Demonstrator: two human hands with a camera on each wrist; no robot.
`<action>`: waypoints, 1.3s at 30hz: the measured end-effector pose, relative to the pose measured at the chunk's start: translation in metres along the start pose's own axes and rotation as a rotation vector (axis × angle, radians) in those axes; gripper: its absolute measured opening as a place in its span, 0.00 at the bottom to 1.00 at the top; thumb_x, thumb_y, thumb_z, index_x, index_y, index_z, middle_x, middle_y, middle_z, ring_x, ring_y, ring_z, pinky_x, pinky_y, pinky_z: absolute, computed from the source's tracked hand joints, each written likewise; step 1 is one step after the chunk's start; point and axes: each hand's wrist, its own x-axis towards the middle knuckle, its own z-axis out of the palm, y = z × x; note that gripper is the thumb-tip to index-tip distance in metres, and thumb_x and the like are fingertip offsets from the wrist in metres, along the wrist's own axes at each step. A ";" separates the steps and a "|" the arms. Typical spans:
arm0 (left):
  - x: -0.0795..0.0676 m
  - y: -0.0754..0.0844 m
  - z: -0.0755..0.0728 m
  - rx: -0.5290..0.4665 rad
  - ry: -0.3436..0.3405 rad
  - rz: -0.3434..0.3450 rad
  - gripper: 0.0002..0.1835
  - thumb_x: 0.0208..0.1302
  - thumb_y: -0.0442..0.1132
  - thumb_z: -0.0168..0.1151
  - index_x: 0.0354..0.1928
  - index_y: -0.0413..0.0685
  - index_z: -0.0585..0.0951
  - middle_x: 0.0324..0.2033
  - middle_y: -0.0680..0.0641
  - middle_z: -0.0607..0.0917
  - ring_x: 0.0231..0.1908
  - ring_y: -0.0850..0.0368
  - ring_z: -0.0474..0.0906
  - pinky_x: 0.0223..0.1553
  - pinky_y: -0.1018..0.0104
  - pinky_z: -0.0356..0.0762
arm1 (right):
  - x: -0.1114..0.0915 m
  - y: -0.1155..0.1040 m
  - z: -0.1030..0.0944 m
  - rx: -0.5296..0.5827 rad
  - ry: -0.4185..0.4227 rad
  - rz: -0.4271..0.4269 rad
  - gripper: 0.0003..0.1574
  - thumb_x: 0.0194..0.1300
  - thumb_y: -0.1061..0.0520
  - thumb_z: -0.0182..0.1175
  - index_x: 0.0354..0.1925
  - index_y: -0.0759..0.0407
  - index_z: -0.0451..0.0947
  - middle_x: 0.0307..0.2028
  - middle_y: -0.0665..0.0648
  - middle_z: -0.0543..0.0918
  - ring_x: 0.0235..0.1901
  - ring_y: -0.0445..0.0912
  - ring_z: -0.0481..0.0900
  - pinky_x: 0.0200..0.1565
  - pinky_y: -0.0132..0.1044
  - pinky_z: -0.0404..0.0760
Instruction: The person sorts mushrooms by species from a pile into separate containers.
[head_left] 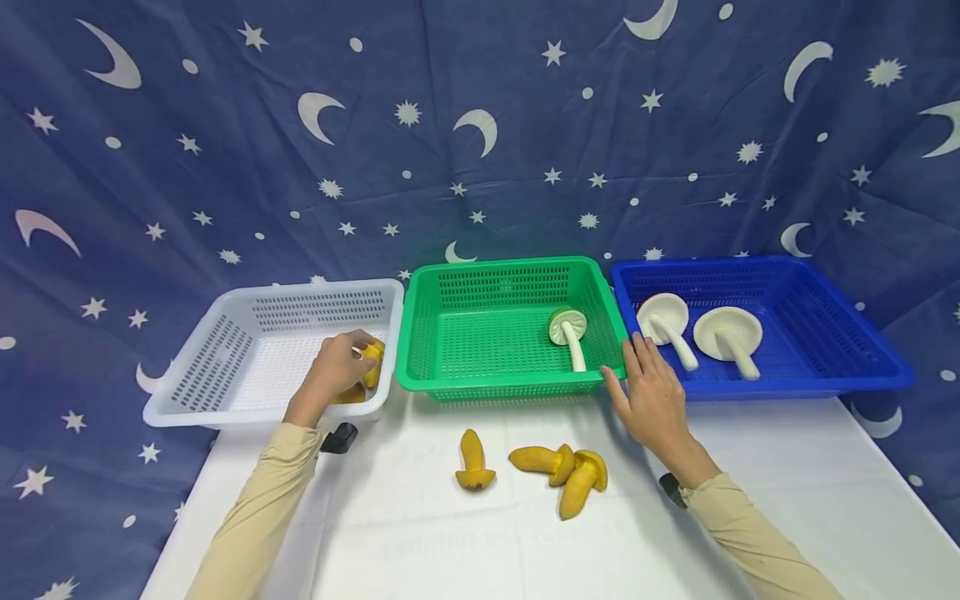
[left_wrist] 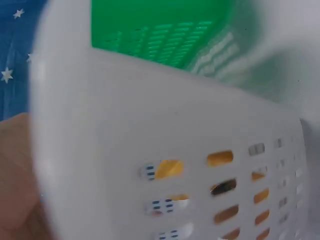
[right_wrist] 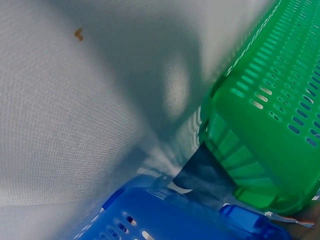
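Note:
Inside the white basket (head_left: 247, 417), my left hand (head_left: 335, 367) reaches down at the right end, its thumb and fingers around a yellow toy mushroom (head_left: 372, 367). Another yellow mushroom (head_left: 350, 394) lies beneath it, partly hidden by the hand. Yellow pieces also show through the basket's slots in the left wrist view. My right hand (head_left: 654, 400) rests with extended fingers where the rims of the green basket (head_left: 495, 381) and the blue basket (head_left: 795, 385) come close together. A green-capped mushroom with a white stem (head_left: 572, 342) lies in the green basket.
Two white-stemmed mushrooms lie in the blue basket, one red-edged (head_left: 663, 317) and one pale (head_left: 727, 337). On the white tablecloth (head_left: 420, 550) are a single yellow mushroom (head_left: 473, 462) and two touching ones (head_left: 534, 459). A blue star-patterned curtain (head_left: 517, 167) hangs behind the baskets.

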 end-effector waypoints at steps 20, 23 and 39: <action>-0.032 0.039 -0.003 -0.033 0.089 0.421 0.17 0.50 0.29 0.61 0.45 0.42 0.77 0.40 0.42 0.80 0.38 0.48 0.76 0.32 0.57 0.77 | 0.000 -0.001 0.002 0.005 0.017 -0.016 0.37 0.59 0.43 0.51 0.56 0.69 0.65 0.58 0.68 0.64 0.59 0.59 0.59 0.52 0.57 0.64; -0.036 0.047 0.000 -0.039 0.079 0.451 0.17 0.50 0.31 0.62 0.45 0.43 0.77 0.40 0.44 0.80 0.38 0.49 0.76 0.32 0.58 0.76 | 0.000 0.000 0.001 0.008 0.020 -0.014 0.37 0.59 0.43 0.51 0.56 0.69 0.65 0.58 0.68 0.64 0.59 0.59 0.58 0.52 0.57 0.64; -0.059 0.075 0.032 0.082 -0.017 0.564 0.18 0.48 0.32 0.64 0.44 0.52 0.78 0.44 0.55 0.78 0.44 0.58 0.74 0.45 0.65 0.73 | 0.000 0.001 0.002 0.002 0.030 -0.018 0.37 0.59 0.43 0.52 0.57 0.68 0.65 0.58 0.68 0.64 0.59 0.59 0.59 0.51 0.57 0.64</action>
